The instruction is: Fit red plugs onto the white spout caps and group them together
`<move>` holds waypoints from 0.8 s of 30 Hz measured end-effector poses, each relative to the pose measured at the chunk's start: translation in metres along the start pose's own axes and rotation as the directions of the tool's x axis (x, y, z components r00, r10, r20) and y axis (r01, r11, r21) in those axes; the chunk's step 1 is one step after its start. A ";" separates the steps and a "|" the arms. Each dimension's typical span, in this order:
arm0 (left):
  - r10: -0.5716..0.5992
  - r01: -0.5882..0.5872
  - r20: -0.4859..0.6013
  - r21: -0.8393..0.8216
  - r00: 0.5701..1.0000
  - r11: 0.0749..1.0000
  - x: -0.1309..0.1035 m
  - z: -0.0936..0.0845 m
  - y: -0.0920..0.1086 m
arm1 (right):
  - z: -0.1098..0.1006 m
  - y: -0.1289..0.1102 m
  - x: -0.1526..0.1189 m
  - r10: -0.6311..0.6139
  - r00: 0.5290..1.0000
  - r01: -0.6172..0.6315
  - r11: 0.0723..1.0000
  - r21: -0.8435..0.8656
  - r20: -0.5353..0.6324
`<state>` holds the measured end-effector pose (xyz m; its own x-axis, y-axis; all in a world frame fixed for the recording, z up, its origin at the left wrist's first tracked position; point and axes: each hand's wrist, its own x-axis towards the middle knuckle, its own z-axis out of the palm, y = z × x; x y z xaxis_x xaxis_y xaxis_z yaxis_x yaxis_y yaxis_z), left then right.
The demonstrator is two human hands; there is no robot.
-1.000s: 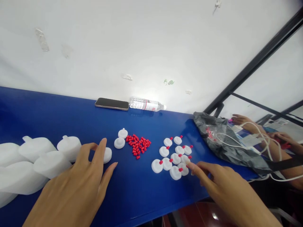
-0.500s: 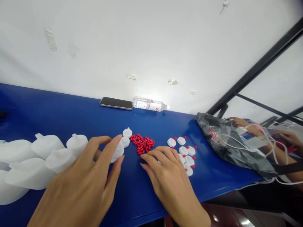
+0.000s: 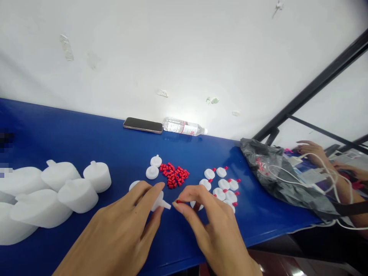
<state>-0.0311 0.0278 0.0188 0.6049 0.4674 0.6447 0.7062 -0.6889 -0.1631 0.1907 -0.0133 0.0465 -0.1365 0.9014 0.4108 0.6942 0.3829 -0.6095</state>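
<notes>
My left hand (image 3: 126, 226) pinches a white nozzle cap (image 3: 158, 203) between thumb and fingers, its narrow spout pointing right. Close by, my right hand (image 3: 212, 226) grips a small red cap (image 3: 178, 201) between thumb and forefinger. A short gap separates the spout from the red piece. Behind the hands lies a pile of small red caps (image 3: 174, 175). Loose white nozzle caps (image 3: 152, 172) sit left of that pile, one partly hidden by my left hand. To the right rest several white caps with red tips (image 3: 220, 193).
Stacks of white caps (image 3: 40, 207) stand at the left of the blue table (image 3: 100, 142). A phone (image 3: 143, 125) and a clear bottle (image 3: 184, 127) lie along the wall. A dark plastic bag (image 3: 276, 184) is at the right, with another person's arms (image 3: 322, 161) beyond it.
My left hand has moved right and down, bringing a white nozzle cap with its spout sideways. My right hand has come away from the red pile with a red cap pinched in it.
</notes>
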 end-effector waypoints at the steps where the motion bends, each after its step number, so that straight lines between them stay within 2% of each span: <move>1: 0.080 -0.080 0.011 0.045 0.997 0.996 -0.001 0.001 -0.001 | -0.002 -0.001 -0.001 0.011 1.000 -0.011 0.999 0.037 -0.008; 3: 0.176 -0.176 0.015 0.086 0.984 0.981 -0.001 0.001 -0.003 | -0.004 -0.002 -0.004 0.050 0.999 -0.050 0.994 0.094 0.011; 8: 0.182 -0.177 -0.061 0.082 0.981 0.981 0.013 -0.008 -0.002 | -0.003 0.002 -0.007 0.182 0.971 -0.217 0.946 0.241 0.157; 14: 0.148 -0.147 -0.048 0.019 0.988 0.989 0.022 -0.011 0.001 | 0.002 0.002 -0.006 0.192 0.975 -0.216 0.934 0.285 0.112; 17: 0.092 -0.092 -0.022 -0.016 0.996 0.996 0.022 -0.007 0.001 | 0.001 -0.001 -0.004 0.207 0.974 -0.226 0.920 0.320 0.094; 20: -0.017 0.017 0.004 -0.108 1.000 0.994 0.016 -0.003 -0.001 | -0.003 -0.004 -0.003 0.183 0.979 -0.199 0.946 0.255 0.086; 24: 0.045 -0.032 0.029 -0.340 0.999 0.940 -0.001 0.004 -0.001 | -0.004 -0.009 -0.005 0.082 0.989 -0.089 0.994 0.055 0.119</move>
<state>-0.0314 0.0303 0.0153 0.6466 0.4519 0.6145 0.5189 -0.8511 0.0799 0.1880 -0.0219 0.0532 -0.1620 0.9475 0.2758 0.6636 0.3114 -0.6802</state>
